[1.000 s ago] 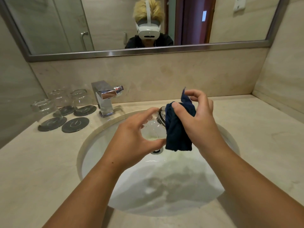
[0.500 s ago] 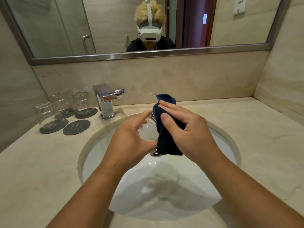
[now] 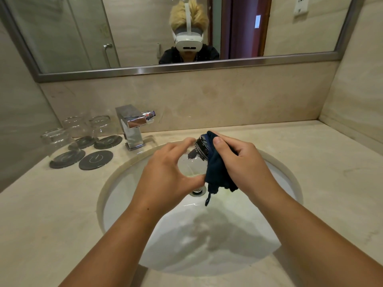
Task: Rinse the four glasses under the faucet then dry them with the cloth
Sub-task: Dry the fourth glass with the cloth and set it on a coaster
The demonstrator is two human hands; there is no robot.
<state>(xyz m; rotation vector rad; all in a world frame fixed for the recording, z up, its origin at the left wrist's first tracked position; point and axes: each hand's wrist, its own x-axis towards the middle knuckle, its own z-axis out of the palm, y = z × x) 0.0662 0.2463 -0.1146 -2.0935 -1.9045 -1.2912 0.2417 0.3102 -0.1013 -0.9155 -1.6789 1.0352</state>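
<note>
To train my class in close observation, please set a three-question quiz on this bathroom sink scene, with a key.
1. True or false: water runs from the square chrome faucet.
2. How many clear glass tumblers stand on the dark round coasters?
3. The left hand holds the fourth tumbler. What does the right hand hold against it? A dark blue cloth; B yellow sponge; C white brush.
Key: 1 false; 2 three; 3 A.

Beige marble countertop (image 3: pixel 323 162) backed by a matching backsplash (image 3: pixel 228 96), steel-framed mirror (image 3: pixel 186 68) mounted above, glass shower door (image 3: pixel 83 34) and dark red door (image 3: pixel 242 27) reflected, right wall (image 3: pixel 362 79) clad in pale stone.
</note>
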